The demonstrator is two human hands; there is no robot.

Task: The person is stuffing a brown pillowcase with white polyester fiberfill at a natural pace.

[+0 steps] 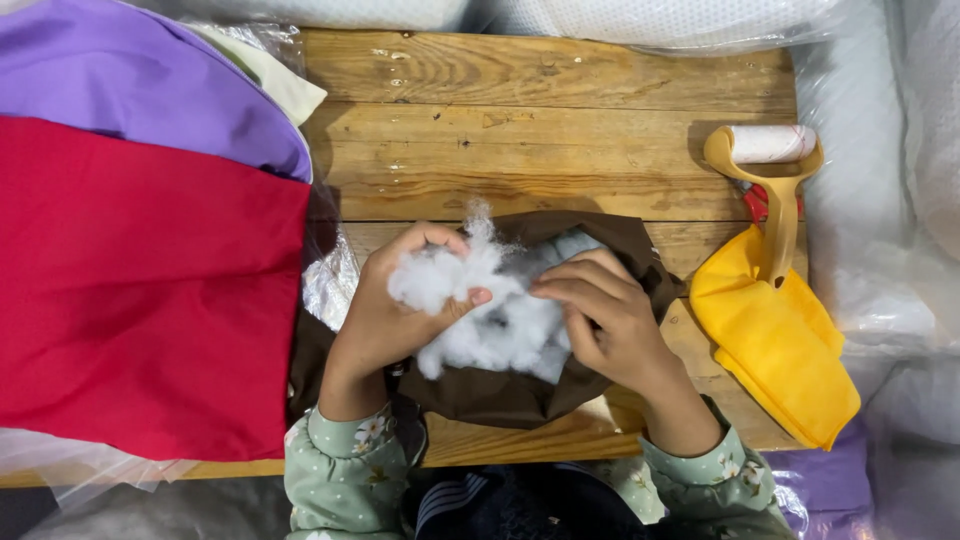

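My left hand [395,300] pinched a wad of stuffing [490,305], right hand [600,310] fingers pressed flat in the brown cover [500,390] to keep its mouth open.

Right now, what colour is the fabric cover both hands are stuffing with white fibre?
Dark brown fabric cover, clearest in the head view.

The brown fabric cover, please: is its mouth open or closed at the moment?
Open. The brown fabric cover gapes, showing white stuffing inside; the left hand holds a tuft and the right hand presses into it.
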